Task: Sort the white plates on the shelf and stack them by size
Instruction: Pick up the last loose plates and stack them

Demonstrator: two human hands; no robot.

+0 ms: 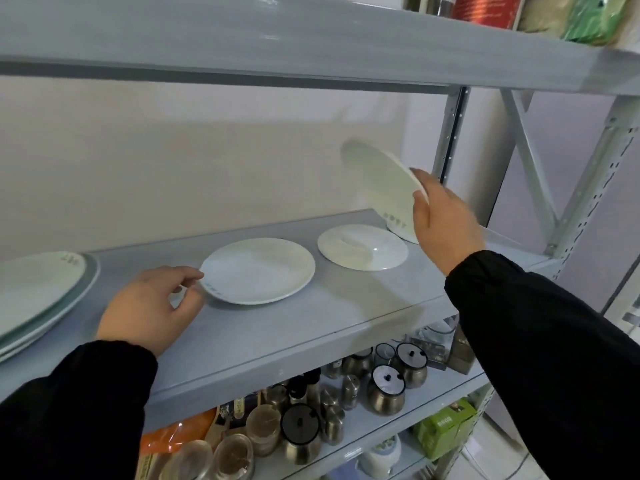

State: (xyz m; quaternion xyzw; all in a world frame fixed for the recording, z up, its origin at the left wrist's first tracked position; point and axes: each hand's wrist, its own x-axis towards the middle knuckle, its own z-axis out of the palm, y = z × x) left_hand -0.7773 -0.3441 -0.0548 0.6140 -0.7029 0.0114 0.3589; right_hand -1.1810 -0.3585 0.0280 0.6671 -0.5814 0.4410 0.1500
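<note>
A grey shelf [311, 320] carries several white plates. My right hand [443, 223] grips a large white plate [381, 181], tilted nearly on edge with its lower rim near the shelf at the right. Beneath and left of it a small white plate [362, 247] lies flat. A medium white plate [263, 270] lies flat at mid-shelf; my left hand [152, 306] pinches its left rim with thumb and fingers. A stack of large plates [38, 292] rests at the far left, partly cut off by the frame.
The upper shelf board [277, 46] hangs close overhead, with packages [588, 15] on it. Metal uprights and a diagonal brace [530, 161] stand at the right. The lower shelf holds steel jars [384, 389], glass jars and a green box [446, 427].
</note>
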